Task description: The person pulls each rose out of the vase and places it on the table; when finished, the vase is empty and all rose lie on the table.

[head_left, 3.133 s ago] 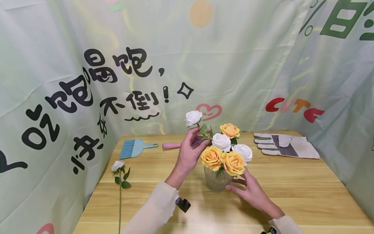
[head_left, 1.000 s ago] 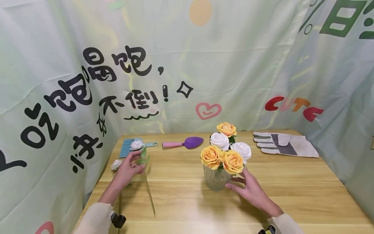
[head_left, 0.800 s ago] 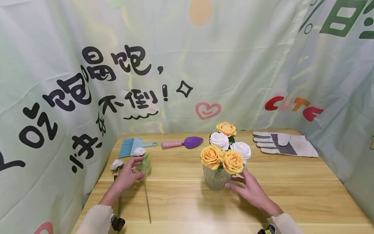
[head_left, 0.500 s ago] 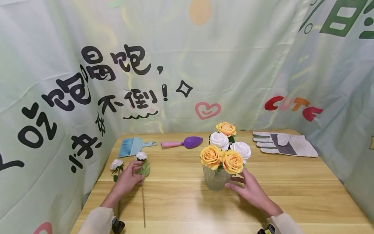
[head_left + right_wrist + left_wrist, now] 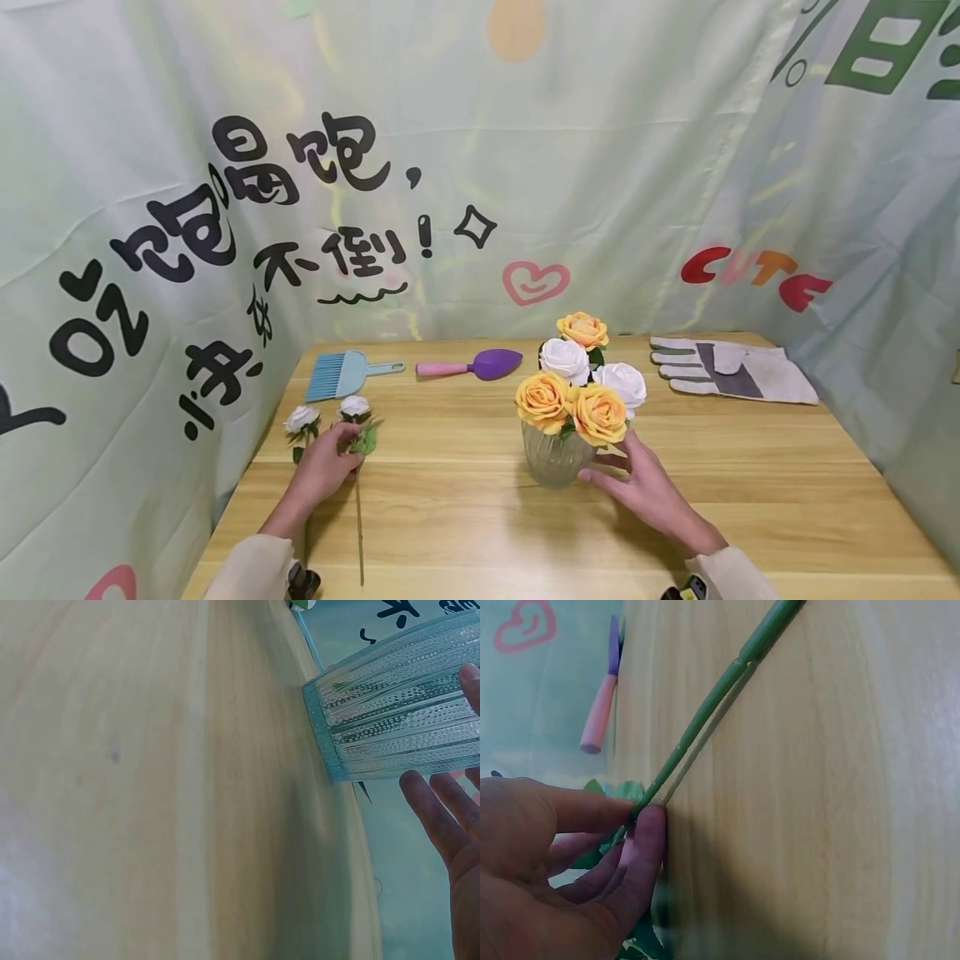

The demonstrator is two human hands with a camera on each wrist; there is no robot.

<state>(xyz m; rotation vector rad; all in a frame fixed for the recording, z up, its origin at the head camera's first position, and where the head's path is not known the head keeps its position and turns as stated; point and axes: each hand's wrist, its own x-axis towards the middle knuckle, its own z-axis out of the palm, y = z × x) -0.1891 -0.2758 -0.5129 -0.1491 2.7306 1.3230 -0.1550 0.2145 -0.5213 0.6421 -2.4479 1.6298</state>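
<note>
A white rose (image 5: 355, 407) is pinched by its stem in the left grip (image 5: 326, 463); beyond, a brush (image 5: 348, 374) is seen. The vase (image 5: 557, 460) is flanked by the loosely spread right grip (image 5: 647, 490).

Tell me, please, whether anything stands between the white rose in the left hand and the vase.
Nothing visible does: bare tabletop separates the left hand and its white rose from the vase; the trowel lies farther back.

White rose (image 5: 354, 407), green stem (image 5: 706, 714), yellow-orange roses (image 5: 600, 414), purple-and-pink trowel (image 5: 492, 365)
</note>
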